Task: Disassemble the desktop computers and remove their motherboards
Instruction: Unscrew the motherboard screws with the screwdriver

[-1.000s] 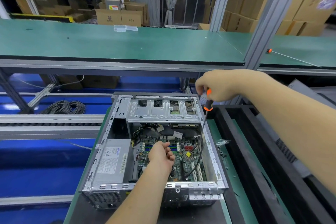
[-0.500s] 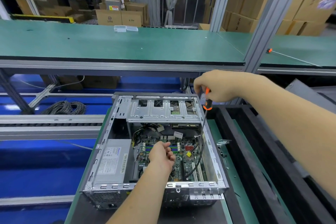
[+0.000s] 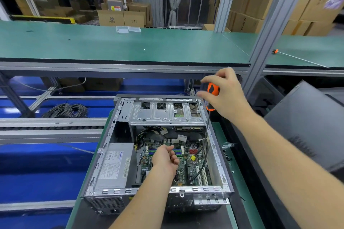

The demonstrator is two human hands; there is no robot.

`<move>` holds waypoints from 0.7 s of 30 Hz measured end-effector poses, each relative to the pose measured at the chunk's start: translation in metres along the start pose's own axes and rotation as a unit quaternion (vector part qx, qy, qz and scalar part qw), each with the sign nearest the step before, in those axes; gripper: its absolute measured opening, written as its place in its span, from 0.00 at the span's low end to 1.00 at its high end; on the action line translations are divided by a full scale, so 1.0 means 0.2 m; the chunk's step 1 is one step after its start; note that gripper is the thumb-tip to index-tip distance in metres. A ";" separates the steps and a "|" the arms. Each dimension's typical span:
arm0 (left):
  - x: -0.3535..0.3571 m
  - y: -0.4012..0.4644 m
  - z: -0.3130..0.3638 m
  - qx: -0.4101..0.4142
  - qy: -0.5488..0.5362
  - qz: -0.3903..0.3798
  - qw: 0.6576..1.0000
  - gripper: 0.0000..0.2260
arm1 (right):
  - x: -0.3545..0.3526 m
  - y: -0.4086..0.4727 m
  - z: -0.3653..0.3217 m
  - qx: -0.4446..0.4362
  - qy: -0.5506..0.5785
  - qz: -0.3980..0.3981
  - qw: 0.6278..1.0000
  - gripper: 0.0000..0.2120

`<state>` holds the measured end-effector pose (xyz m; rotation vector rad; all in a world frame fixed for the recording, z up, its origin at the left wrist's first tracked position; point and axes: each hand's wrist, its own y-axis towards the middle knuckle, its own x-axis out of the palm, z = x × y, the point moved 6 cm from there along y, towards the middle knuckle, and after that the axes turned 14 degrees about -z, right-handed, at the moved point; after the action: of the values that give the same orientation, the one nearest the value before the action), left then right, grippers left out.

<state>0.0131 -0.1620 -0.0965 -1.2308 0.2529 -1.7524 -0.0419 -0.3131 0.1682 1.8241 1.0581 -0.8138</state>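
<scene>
An open metal desktop case (image 3: 219,158) lies on its side in front of me. Its green motherboard (image 3: 193,165) shows at the bottom, beside a grey power supply (image 3: 113,165) on the left. My right hand (image 3: 225,95) grips the orange-and-black handle of a long screwdriver (image 3: 211,91), whose shaft runs down along the case's right wall toward the board. My left hand (image 3: 165,158) reaches into the case over the motherboard with its fingers curled; whether it holds anything is hidden. A silver drive cage (image 3: 167,115) spans the case's far end.
A green workbench shelf (image 3: 130,46) runs across behind the case, with a clear plastic box (image 3: 128,29) and a second orange screwdriver (image 3: 275,51) on it. A dark removed panel (image 3: 307,122) leans at the right. A cable coil (image 3: 67,110) lies at the left.
My right hand has turned on the screwdriver handle, so more orange shows between the fingers. My left hand stays over the motherboard, barely shifted.
</scene>
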 end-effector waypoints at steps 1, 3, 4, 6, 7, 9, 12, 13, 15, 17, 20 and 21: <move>0.00 0.00 0.00 -0.001 0.001 0.001 1.000 0.09 | 0.00 -0.03 0.01 0.005 0.013 0.063 0.998 0.18; 0.00 0.00 0.00 -0.002 0.003 0.001 1.000 0.08 | 0.01 -0.07 0.02 0.007 0.043 0.111 0.993 0.21; 0.00 -0.01 0.00 -0.003 0.003 0.001 1.000 0.08 | 0.02 -0.07 0.03 0.003 0.072 0.101 0.992 0.22; 0.00 -0.01 0.00 -0.004 0.004 0.001 1.000 0.08 | 0.04 -0.07 0.05 0.003 0.120 0.057 0.991 0.24; 0.00 -0.01 0.00 -0.004 0.004 0.000 1.000 0.08 | 0.04 -0.06 0.06 0.006 0.119 0.044 0.992 0.24; 0.00 -0.01 0.00 -0.002 0.003 0.000 1.000 0.08 | 0.05 -0.07 0.07 0.017 0.074 0.037 0.996 0.25; 0.00 -0.01 0.00 -0.004 0.009 -0.001 1.000 0.08 | 0.09 -0.10 0.08 0.025 0.044 0.011 0.999 0.31; 0.00 -0.01 0.00 -0.004 0.008 -0.002 1.000 0.08 | 0.10 -0.11 0.08 0.024 0.052 -0.001 0.998 0.34; 0.01 -0.01 0.00 -0.005 0.004 -0.001 1.000 0.08 | 0.11 -0.12 0.08 0.016 0.065 -0.014 0.998 0.38; 0.01 -0.02 0.00 -0.006 0.004 -0.001 1.000 0.08 | 0.12 -0.12 0.09 0.012 0.079 -0.018 0.997 0.39; 0.00 -0.01 0.00 -0.006 0.002 -0.001 1.000 0.08 | 0.12 -0.13 0.09 0.015 0.082 -0.013 0.996 0.37; 0.00 -0.02 0.00 -0.005 0.001 0.000 1.000 0.08 | 0.11 -0.13 0.09 0.015 0.080 -0.011 0.997 0.37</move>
<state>0.0115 -0.1609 -0.0938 -1.2352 0.2635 -1.7546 -0.0572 -0.3146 0.1330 1.9316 1.1743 -0.7070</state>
